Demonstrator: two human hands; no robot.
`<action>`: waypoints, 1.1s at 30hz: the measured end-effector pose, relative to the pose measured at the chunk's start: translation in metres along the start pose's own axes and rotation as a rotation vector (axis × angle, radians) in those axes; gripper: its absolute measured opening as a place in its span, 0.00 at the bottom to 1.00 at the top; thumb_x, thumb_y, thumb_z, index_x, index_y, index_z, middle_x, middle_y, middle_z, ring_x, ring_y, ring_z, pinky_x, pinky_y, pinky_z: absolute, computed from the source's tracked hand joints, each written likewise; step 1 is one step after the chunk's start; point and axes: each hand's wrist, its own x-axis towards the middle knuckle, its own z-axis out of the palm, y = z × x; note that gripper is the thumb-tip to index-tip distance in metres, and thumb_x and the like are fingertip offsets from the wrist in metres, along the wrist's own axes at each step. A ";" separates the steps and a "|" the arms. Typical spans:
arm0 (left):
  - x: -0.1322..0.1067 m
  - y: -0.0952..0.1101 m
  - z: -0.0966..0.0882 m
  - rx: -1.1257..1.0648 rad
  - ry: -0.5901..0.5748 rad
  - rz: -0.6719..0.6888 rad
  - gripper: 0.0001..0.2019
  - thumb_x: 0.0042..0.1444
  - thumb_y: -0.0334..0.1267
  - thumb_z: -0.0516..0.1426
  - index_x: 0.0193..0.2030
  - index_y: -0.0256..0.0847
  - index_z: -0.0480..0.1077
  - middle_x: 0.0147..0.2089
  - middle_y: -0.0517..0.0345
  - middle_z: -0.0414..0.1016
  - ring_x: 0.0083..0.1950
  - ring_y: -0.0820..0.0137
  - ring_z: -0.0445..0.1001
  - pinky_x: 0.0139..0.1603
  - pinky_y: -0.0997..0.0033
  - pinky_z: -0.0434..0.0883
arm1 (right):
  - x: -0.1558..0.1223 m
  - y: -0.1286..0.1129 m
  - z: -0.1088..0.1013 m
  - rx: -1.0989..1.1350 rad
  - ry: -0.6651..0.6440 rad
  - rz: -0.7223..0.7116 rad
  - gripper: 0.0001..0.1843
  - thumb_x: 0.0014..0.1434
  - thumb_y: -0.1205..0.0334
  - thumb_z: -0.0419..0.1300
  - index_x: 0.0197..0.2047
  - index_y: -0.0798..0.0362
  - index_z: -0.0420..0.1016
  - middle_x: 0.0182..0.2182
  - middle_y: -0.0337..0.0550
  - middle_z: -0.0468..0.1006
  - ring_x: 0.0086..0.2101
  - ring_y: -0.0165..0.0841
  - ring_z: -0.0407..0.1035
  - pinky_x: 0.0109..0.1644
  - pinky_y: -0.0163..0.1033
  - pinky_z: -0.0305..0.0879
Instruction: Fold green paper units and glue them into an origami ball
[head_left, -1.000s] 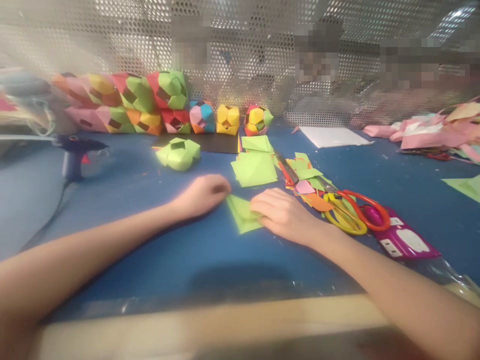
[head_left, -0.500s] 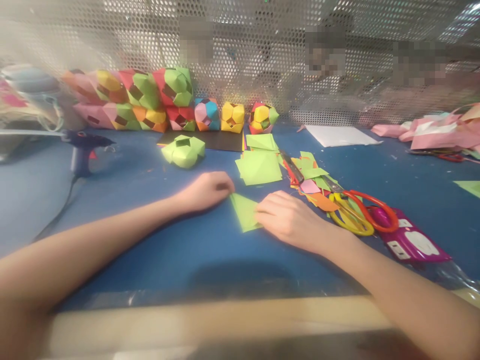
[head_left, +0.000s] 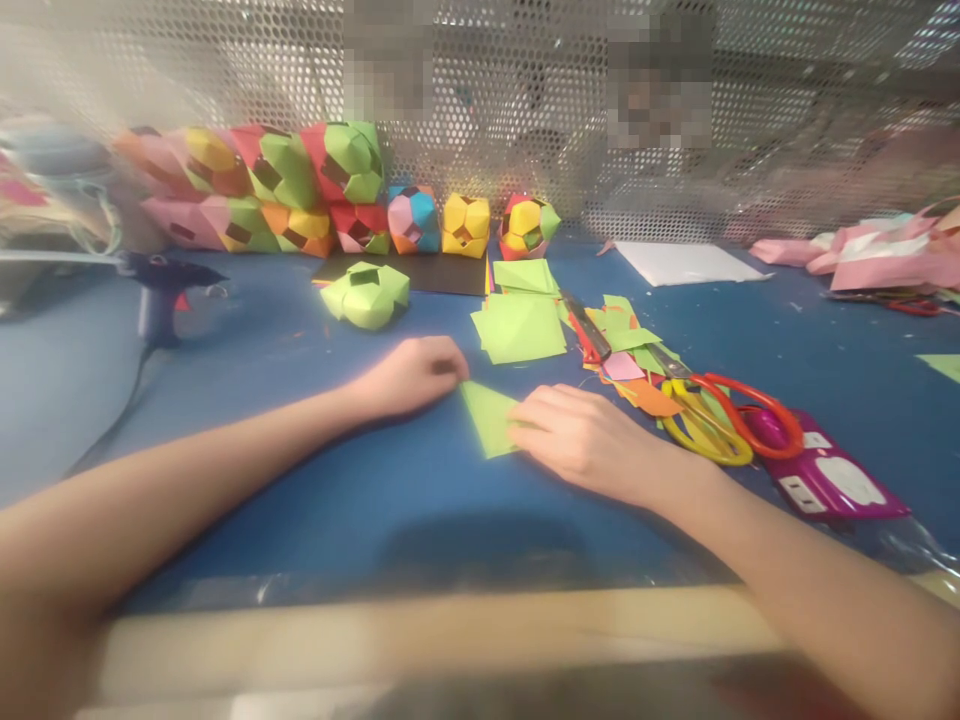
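A light green paper (head_left: 489, 424), folded to a triangle-like shape, lies on the blue table between my hands. My left hand (head_left: 420, 372) is closed, its fingertips pinching the paper's upper left corner. On the right side, my right hand (head_left: 566, 430) has its fingers bent together over the paper's edge, and they hide that part. Just beyond sits a stack of green paper squares (head_left: 517, 328). A partly built green folded-paper ball (head_left: 367, 296) rests behind my left hand.
Scissors with red and yellow handles (head_left: 720, 420) lie over paper scraps (head_left: 622, 340) and a purple packet (head_left: 840, 475). A dark glue gun (head_left: 161, 295) with a cord stands left. Coloured paper balls (head_left: 360, 175) line the perforated metal panel (head_left: 480, 90). White paper (head_left: 686, 263) lies at the back.
The camera view has shifted slightly, so the table things sit a little higher. Both hands keep the same hold on the green paper.
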 end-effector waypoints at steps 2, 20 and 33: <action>0.000 0.000 0.000 0.000 -0.001 0.002 0.08 0.50 0.29 0.51 0.32 0.38 0.71 0.36 0.59 0.74 0.38 0.72 0.71 0.43 0.72 0.68 | 0.000 0.000 0.000 0.005 -0.004 0.001 0.18 0.64 0.72 0.45 0.30 0.56 0.73 0.32 0.46 0.76 0.33 0.33 0.62 0.36 0.37 0.57; -0.001 0.000 0.001 0.006 0.012 0.026 0.08 0.49 0.28 0.51 0.31 0.38 0.71 0.35 0.59 0.73 0.37 0.72 0.70 0.42 0.72 0.67 | 0.000 -0.001 -0.004 0.037 -0.061 -0.005 0.16 0.63 0.72 0.46 0.32 0.57 0.74 0.33 0.46 0.76 0.34 0.34 0.64 0.37 0.38 0.61; -0.001 0.006 0.000 0.044 0.023 0.038 0.08 0.48 0.27 0.51 0.29 0.38 0.70 0.33 0.58 0.72 0.36 0.72 0.70 0.41 0.72 0.67 | -0.001 -0.001 -0.006 0.096 -0.094 0.029 0.16 0.63 0.73 0.46 0.34 0.56 0.75 0.35 0.46 0.77 0.35 0.34 0.66 0.37 0.38 0.63</action>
